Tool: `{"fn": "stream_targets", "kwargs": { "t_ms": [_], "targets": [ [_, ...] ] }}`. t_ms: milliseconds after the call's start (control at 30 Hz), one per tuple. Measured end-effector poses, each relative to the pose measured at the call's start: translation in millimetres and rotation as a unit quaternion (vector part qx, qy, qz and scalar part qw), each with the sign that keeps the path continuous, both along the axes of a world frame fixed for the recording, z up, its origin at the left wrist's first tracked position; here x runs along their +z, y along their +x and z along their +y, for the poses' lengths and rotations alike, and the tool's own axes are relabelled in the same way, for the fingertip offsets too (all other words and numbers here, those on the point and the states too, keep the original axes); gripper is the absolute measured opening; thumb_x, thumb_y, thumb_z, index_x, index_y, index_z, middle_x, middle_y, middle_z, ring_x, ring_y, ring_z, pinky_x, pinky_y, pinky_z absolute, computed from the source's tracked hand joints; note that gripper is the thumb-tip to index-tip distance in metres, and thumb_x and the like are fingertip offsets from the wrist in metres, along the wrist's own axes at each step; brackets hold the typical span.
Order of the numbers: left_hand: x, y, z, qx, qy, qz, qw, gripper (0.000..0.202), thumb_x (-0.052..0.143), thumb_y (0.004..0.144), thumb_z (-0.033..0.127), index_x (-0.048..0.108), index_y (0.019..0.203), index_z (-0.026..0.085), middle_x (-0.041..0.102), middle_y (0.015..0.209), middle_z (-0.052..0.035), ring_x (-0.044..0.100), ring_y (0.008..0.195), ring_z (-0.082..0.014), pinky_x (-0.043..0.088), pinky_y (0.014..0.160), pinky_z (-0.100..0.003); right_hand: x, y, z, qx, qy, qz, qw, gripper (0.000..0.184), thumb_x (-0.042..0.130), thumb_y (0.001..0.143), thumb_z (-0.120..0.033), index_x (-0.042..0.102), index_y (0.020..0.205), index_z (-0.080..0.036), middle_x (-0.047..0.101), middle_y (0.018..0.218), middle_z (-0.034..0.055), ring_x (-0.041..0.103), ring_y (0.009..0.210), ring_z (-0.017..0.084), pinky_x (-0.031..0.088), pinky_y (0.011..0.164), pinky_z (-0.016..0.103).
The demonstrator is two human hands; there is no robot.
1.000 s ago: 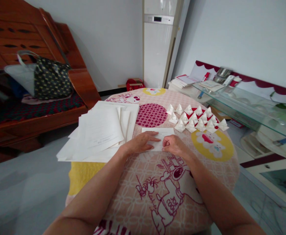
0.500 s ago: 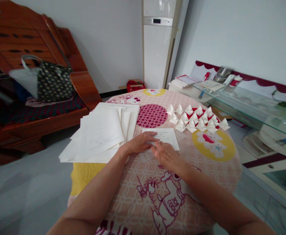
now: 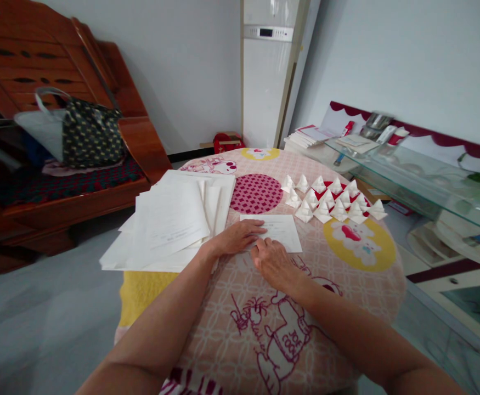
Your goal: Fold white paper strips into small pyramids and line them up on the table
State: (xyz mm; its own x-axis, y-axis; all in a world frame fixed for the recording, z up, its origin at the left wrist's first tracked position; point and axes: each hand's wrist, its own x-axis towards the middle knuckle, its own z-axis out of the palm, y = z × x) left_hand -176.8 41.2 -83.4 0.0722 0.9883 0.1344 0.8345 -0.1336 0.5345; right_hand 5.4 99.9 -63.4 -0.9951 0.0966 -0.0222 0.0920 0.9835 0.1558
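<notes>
A white sheet of paper [image 3: 284, 233] with faint print lies flat on the cloth-covered table, its left part under my hands. My left hand [image 3: 236, 237] rests on the sheet's left side, fingers stretched out to the right across it. Against the near edge of the sheet is my right hand [image 3: 273, 260], its fingers curled and pressed down; whether they pinch the paper's edge is hidden. Just left of my hands lies a stack of white papers [image 3: 169, 219]. Several folded white paper pieces [image 3: 324, 206] stand in rows at the right.
The patterned tablecloth [image 3: 223, 329] covers the round table. A glass shelf [image 3: 421, 186] with cups and papers stands to the right. On the left is a wooden bench [image 3: 141, 148] with a dark patterned bag [image 3: 91, 134]. A tall white cabinet-like unit [image 3: 264, 82] stands behind.
My right hand has drawn slightly toward me and left along the sheet's near edge, its fingers more curled. My left hand stays on the paper. The view has shifted slightly.
</notes>
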Motion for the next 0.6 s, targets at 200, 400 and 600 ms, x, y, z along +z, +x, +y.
{"fn": "stream_targets", "kwargs": {
  "t_ms": [200,400,600],
  "targets": [
    [15.1,0.7,-2.6,0.149,0.106,-0.121,0.976,0.041,0.047,0.101,0.039,0.073,0.122,0.016,0.074,0.125,-0.0107,0.068,0.117,-0.0256,0.051,0.107,-0.040,10.3,3.0,8.4,-0.012,-0.045,0.005,0.999,0.029,0.042,0.099,-0.010,0.070,0.106,-0.012,0.067,0.104,0.0172,0.061,0.098,0.026,0.048,0.074,0.035],
    [28.1,-4.7,-7.6,0.239,0.184,-0.275,0.913,0.062,0.051,0.094,0.067,0.079,0.104,0.013,0.079,0.107,-0.0130,0.073,0.103,-0.0268,0.057,0.095,-0.037,8.1,8.1,31.3,0.031,-0.107,0.168,0.980,0.021,0.052,0.091,-0.007,0.068,0.081,-0.016,0.066,0.085,0.0096,0.059,0.083,0.021,0.043,0.067,0.030],
    [28.3,-4.3,-8.1,0.237,0.179,-0.303,0.906,0.062,0.055,0.090,0.069,0.079,0.101,0.013,0.079,0.103,-0.0128,0.073,0.099,-0.0265,0.057,0.091,-0.036,-2.7,21.3,56.5,0.097,-0.195,0.267,0.939,0.020,0.053,0.082,-0.002,0.063,0.077,-0.018,0.067,0.079,0.0058,0.061,0.077,0.017,0.046,0.070,0.027]
  ]
}}
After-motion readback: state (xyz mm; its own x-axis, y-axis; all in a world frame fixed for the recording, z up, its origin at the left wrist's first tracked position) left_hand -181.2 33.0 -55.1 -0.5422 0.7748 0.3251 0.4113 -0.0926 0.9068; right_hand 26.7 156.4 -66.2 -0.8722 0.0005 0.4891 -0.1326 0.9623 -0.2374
